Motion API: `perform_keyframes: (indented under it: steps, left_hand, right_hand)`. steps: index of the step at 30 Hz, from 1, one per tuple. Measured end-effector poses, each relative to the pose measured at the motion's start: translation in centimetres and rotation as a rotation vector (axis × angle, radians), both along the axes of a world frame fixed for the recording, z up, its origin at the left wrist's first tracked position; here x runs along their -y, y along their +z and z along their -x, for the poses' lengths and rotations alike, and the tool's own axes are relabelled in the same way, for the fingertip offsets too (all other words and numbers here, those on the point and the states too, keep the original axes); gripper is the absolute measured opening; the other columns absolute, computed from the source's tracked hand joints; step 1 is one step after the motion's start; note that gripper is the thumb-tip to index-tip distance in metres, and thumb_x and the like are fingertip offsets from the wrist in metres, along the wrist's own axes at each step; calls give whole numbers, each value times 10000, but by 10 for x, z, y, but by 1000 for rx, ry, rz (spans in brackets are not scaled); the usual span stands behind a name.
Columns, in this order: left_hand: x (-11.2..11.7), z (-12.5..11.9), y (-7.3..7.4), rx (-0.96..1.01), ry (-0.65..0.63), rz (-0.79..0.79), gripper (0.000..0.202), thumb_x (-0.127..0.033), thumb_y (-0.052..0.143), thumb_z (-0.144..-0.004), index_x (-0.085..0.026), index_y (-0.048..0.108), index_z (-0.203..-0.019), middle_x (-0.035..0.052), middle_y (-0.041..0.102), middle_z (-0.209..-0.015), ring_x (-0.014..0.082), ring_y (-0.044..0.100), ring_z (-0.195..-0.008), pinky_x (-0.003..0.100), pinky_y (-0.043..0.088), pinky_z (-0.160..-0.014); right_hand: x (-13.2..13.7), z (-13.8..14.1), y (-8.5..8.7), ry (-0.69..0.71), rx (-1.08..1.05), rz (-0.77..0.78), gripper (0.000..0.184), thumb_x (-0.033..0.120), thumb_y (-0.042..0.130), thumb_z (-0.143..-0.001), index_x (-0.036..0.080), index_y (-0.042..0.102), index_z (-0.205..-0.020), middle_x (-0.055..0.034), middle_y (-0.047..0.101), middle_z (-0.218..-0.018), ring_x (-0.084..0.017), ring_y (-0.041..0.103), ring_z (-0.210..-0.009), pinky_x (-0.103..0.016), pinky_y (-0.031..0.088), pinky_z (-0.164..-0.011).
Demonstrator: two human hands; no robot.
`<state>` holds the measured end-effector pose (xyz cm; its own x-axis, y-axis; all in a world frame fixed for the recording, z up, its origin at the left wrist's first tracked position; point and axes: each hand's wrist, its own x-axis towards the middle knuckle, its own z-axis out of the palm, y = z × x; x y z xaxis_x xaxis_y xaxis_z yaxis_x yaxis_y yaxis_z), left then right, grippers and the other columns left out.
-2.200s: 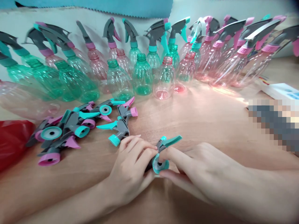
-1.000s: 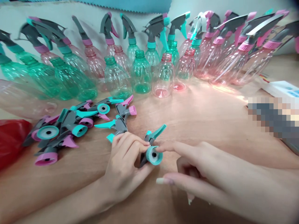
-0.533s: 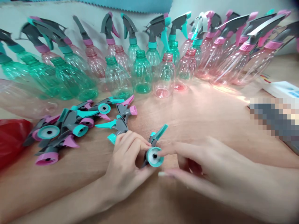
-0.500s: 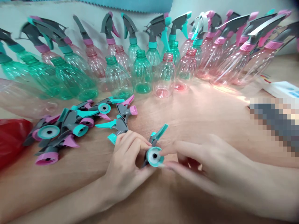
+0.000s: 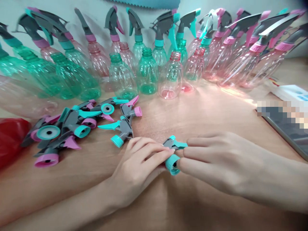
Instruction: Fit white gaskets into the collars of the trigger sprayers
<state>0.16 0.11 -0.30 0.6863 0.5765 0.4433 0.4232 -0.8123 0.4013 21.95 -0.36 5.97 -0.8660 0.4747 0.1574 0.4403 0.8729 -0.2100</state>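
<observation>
Between my two hands is a grey spray head (image 5: 168, 142) with a turquoise trigger and a turquoise screw collar (image 5: 172, 164). My left hand (image 5: 134, 163) grips its grey body from the left, its fingers closed over it. From the right, my right hand (image 5: 221, 163) pinches it, fingertips at the trigger and at the collar's open mouth; its thumb is hidden. Just beyond my left hand lies another grey spray head (image 5: 125, 128) with turquoise parts. Behind that is a pink and grey one (image 5: 131, 110).
A pile of spray heads (image 5: 72, 120) lies at left, near a red plastic bag (image 5: 12, 141). Along the back stand open bottles (image 5: 147, 75) and several bottles with spray heads fitted (image 5: 240, 61), green and pink. A phone (image 5: 286, 131) lies at right.
The spray head has moved slightly right and turned, so its collar faces more to the right. My right hand has closed in, its fingers now on the trigger and collar.
</observation>
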Motion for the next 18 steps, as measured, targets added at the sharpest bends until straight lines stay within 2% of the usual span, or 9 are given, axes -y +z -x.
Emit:
perform_keyframes:
  steps: [4,8,11,18]
  left_hand:
    - [1,-4,2,-18,-9,-43,176,-212,432,-965,-173,567,-1071,30,655,-936,176,532,-908,318,363,-788]
    - [3,-5,2,-63,-5,-62,251,-173,316,-994,-177,555,-1070,25,650,-946,170,524,-912,323,344,-798]
    - [2,-4,1,-58,24,-64,218,-169,344,-984,-181,545,-1066,21,640,-969,173,510,-903,328,339,-783]
    - [1,-1,1,-55,64,-46,195,-212,372,-983,-200,529,-1099,28,621,-981,188,483,-893,341,345,-755]
  right_hand:
    - [5,4,3,0,39,-13,363,49,270,-926,160,582,-779,-36,619,-701,-142,566,-673,-267,441,-577]
    - [9,8,-1,-70,44,-29,317,55,305,-907,163,567,-765,-27,609,-689,-136,550,-637,-262,411,-568]
    - [8,5,-6,-99,32,11,279,71,314,-904,165,559,-808,-22,604,-718,-125,534,-625,-247,377,-547]
    - [4,6,-21,-157,-147,71,227,92,355,-842,181,474,-671,44,440,-568,-82,314,-473,-225,241,-443]
